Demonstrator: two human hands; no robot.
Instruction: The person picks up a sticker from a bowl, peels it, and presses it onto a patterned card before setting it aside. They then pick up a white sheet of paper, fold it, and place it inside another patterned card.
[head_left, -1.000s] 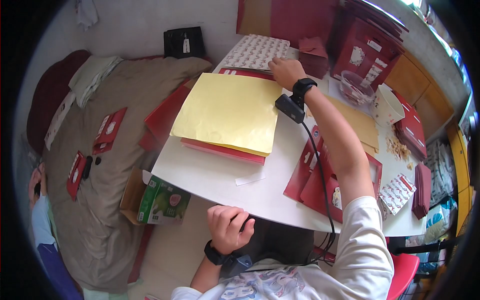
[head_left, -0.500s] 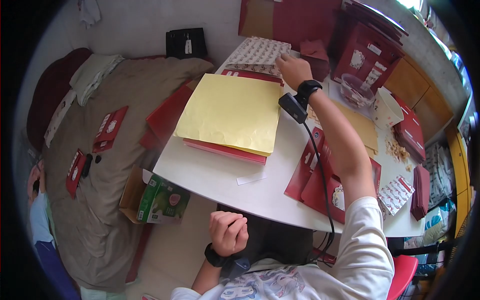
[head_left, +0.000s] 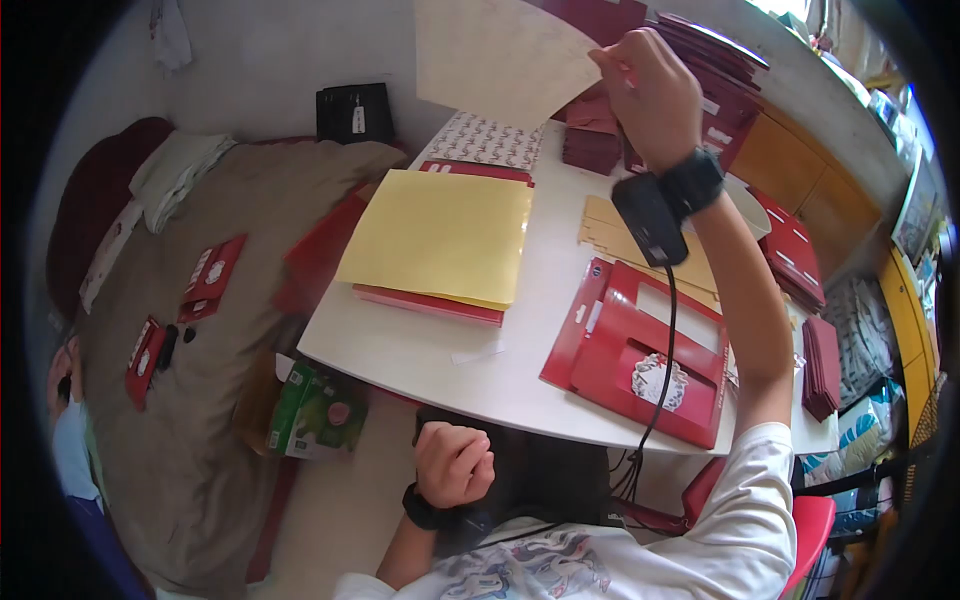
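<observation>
High over the back of the white table, my right hand [head_left: 655, 95] pinches one corner of a large cream paper sheet [head_left: 500, 60], which hangs to the left. Beneath it lies a stack of patterned paper [head_left: 485, 142], partly covered by the sheet. A yellow paper stack [head_left: 435, 235] rests on red card pieces nearer the front. My left hand [head_left: 455, 465] is curled into a fist off the table's front edge, with nothing visible in it. To the right, a red folder-like piece with a white lacy ornament [head_left: 658, 382] lies flat on the table.
Tan card pieces [head_left: 640, 235] lie right of centre, and a white bucket [head_left: 748, 210] stands behind my right forearm. Dark red stacks [head_left: 820, 370] sit at the right edge. A black cable [head_left: 668, 350] trails from my wrist across the table. A green box [head_left: 320, 410] is left of the table.
My right hand has risen from the patterned paper stack and moved right, lifting a sheet by its corner. My left hand stays curled in nearly the same place.
</observation>
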